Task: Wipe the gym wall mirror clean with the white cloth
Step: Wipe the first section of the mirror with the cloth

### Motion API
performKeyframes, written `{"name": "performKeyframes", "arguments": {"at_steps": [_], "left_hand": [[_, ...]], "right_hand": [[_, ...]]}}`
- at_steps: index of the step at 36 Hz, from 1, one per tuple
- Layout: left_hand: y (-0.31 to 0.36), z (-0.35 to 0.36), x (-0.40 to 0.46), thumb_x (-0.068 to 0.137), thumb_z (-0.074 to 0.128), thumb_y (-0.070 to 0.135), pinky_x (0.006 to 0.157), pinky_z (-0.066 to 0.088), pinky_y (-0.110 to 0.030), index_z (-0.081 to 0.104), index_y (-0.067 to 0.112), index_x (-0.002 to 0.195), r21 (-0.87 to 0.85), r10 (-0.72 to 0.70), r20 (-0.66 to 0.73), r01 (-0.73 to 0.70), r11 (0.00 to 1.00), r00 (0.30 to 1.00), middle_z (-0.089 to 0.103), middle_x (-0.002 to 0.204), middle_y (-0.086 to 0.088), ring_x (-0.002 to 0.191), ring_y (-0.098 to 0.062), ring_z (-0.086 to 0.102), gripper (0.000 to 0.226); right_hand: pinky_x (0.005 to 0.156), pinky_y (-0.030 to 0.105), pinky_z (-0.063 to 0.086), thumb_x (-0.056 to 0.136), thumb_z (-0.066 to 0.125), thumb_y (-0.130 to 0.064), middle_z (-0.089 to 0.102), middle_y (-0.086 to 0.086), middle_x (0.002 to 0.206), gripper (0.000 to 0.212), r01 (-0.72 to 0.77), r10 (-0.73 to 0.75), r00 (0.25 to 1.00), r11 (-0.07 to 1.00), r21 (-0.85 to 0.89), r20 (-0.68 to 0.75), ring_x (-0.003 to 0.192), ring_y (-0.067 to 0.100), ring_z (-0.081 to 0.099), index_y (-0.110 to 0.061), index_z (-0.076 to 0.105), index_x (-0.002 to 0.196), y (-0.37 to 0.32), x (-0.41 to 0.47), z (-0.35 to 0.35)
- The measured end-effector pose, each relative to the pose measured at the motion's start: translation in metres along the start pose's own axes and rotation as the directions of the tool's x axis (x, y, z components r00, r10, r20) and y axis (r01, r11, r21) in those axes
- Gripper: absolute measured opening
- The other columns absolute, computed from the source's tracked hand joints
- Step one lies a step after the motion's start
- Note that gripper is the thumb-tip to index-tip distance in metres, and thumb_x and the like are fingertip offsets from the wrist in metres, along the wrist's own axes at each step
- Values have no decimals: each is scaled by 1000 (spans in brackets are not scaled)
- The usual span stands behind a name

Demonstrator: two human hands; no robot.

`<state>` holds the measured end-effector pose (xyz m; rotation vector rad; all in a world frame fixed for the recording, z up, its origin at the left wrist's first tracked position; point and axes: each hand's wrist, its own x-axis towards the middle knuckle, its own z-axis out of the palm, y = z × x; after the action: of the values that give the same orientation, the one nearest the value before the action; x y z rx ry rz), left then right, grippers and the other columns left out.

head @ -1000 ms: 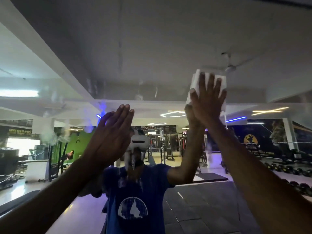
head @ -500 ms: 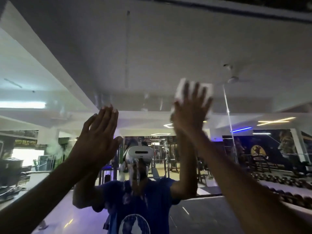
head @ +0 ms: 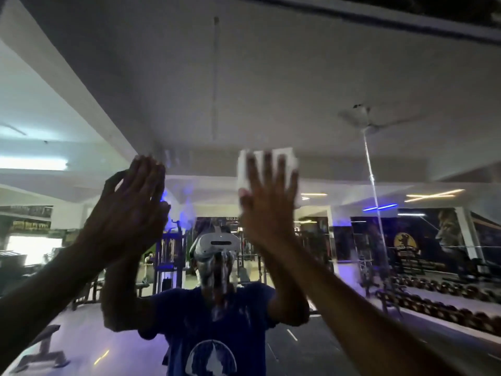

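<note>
The wall mirror fills the whole view and reflects the gym and me. My right hand presses a folded white cloth flat against the glass at centre, fingers straight and spread; the cloth shows above and beside my fingers. Further left, my left hand is raised with straight fingers close together, at the glass beside its own reflection; whether it touches the mirror I cannot tell. Smeary wet streaks run down the glass below the cloth.
A vertical seam between mirror panels runs right of the cloth. The mirror's dark upper frame crosses the top right. Reflected gym machines, a bench and a dumbbell rack show in the lower part of the glass.
My right hand has slid the cloth leftward and down across the glass. The view has tilted up and the left hand has shifted a little right.
</note>
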<state>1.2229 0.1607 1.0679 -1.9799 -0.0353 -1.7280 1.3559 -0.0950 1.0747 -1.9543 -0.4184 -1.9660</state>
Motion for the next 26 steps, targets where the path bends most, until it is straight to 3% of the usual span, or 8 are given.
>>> {"name": "performKeyframes", "arguments": {"at_steps": [2,5,10,14,18,21,23,26], "left_hand": [[8,6,6,101,34,36,119,28,-55,36,-5,158,-19,64,-4,-64,998,998,32,165,-28,158,-39,24,70],[23,8,14,105,26,40,122,26,-54,33,-2,160,-82,59,18,-58,995,998,29,168,-25,159,-36,22,70],[24,19,12,105,29,45,125,23,-51,25,2,164,-128,37,5,-36,991,999,19,172,-19,161,-32,17,73],[27,15,12,104,26,45,127,16,-47,23,4,165,-141,0,-11,-2,990,1000,17,173,-16,162,-29,14,74],[16,6,16,101,31,37,121,28,-49,34,1,161,-112,79,-8,-79,991,997,30,169,-21,159,-32,26,70],[-5,2,16,103,29,38,117,32,-52,38,-4,157,-39,34,38,-32,999,999,35,165,-26,157,-38,29,70],[-19,2,13,104,24,42,117,30,-53,34,-6,158,6,-1,67,1,1000,998,31,166,-27,158,-39,26,73],[-32,4,3,104,22,43,120,26,-51,28,-6,161,82,46,87,-53,995,995,27,168,-26,160,-37,20,75]], "right_hand": [[129,63,-3,109,32,-50,-8,8,178,70,388,-409,907,903,184,96,163,35,-12,-30,3,171,-34,-42,-1],[129,63,7,107,36,-52,8,7,178,70,566,-579,810,813,135,94,164,33,1,-31,13,170,7,-24,-3],[120,63,29,97,26,-52,25,13,174,78,98,-91,990,994,-58,103,158,42,25,-23,24,169,108,52,-5],[125,68,16,96,8,-61,19,13,176,82,-348,346,937,936,54,48,161,42,17,-26,20,170,91,65,-4],[128,65,1,104,13,-58,2,9,178,73,96,-99,994,993,63,52,164,38,-1,-29,5,171,-18,15,-1],[130,61,-4,106,23,-54,-2,4,178,71,420,-434,895,897,137,99,164,31,-7,-32,3,170,-36,0,-8],[130,61,5,103,23,-52,2,2,179,72,381,-389,916,920,88,98,165,30,-1,-34,4,170,-2,31,-9],[127,64,14,92,11,-61,11,6,178,83,-106,103,992,993,41,75,163,35,10,-33,12,170,69,95,-16]]}}
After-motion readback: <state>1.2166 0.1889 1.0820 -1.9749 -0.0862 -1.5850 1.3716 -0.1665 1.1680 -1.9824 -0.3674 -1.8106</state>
